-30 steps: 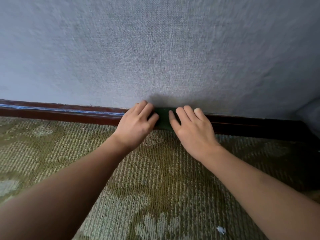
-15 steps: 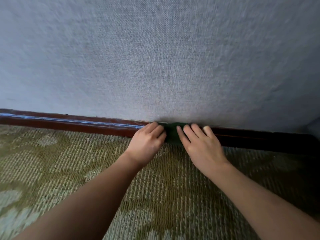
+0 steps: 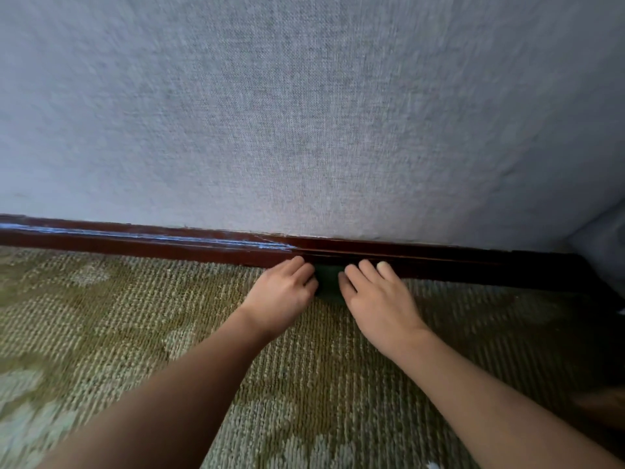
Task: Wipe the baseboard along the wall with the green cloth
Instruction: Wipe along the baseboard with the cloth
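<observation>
A dark green cloth (image 3: 329, 282) lies against the lower face of the dark red-brown baseboard (image 3: 142, 243), where it meets the carpet. Only a small patch of the cloth shows between my hands. My left hand (image 3: 282, 294) sits on its left side with bent fingers curled over the cloth's edge. From the right, my right hand (image 3: 377, 299) presses on it with fairly straight fingers, and the fingertips touch the baseboard.
A grey textured wall (image 3: 304, 113) rises above the baseboard. Green patterned carpet (image 3: 118, 316) covers the floor. At the far right a grey-blue object (image 3: 605, 245) stands in the corner. A pale streak (image 3: 169, 236) runs along the baseboard's left part.
Both hands and the cloth have slid from the baseboard's top edge down to its lower face by the carpet. The camera has tilted, so the baseboard sits lower in view.
</observation>
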The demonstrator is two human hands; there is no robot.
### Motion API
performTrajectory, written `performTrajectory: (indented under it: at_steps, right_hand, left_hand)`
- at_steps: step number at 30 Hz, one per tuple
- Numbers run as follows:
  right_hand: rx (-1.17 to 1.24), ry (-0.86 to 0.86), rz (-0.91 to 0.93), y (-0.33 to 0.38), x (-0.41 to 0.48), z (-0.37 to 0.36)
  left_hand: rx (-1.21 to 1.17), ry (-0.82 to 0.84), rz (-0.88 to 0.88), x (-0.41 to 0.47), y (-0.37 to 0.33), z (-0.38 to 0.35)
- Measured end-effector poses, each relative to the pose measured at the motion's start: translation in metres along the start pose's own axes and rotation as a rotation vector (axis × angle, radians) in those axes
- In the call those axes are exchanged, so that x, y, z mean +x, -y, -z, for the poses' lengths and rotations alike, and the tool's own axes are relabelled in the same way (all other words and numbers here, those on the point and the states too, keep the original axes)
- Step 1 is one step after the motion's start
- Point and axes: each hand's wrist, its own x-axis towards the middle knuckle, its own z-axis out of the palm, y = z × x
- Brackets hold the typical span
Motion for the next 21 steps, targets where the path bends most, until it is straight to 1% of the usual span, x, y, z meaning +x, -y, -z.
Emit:
performTrajectory:
  at_steps: [2, 5, 7, 9, 13, 16, 19, 21]
  right_hand:
    - [-0.017, -0.046, 0.013, -0.001, -0.004, 0.002]
    - [-0.07, -0.169, -0.019, -0.011, 0.006, 0.008]
    - [-0.086, -0.21, -0.034, -0.021, 0.016, 0.013]
    - [-0.11, -0.207, -0.026, -0.026, 0.019, 0.012]
    - [-0.082, -0.133, -0.027, -0.023, 0.018, 0.003]
    - [-0.046, -0.165, -0.036, -0.025, 0.02, 0.0]
    - [-0.054, -0.169, -0.038, -0.025, 0.02, 0.0]
    - [-0.056, -0.169, -0.052, -0.022, 0.019, 0.001]
  left_hand:
    - [0.026, -0.026, -0.01, -0.001, -0.003, 0.002]
    - [0.069, -0.146, 0.017, 0.01, 0.003, 0.012]
    - [0.074, -0.177, 0.034, 0.019, 0.009, 0.016]
    - [0.065, -0.179, 0.045, 0.023, 0.01, 0.018]
    - [0.037, -0.161, 0.047, 0.022, 0.012, 0.013]
    - [0.01, -0.155, 0.065, 0.021, 0.015, 0.008]
    - [-0.034, -0.132, 0.128, 0.023, 0.012, 0.008]
    - [-0.027, -0.123, 0.125, 0.027, 0.012, 0.009]
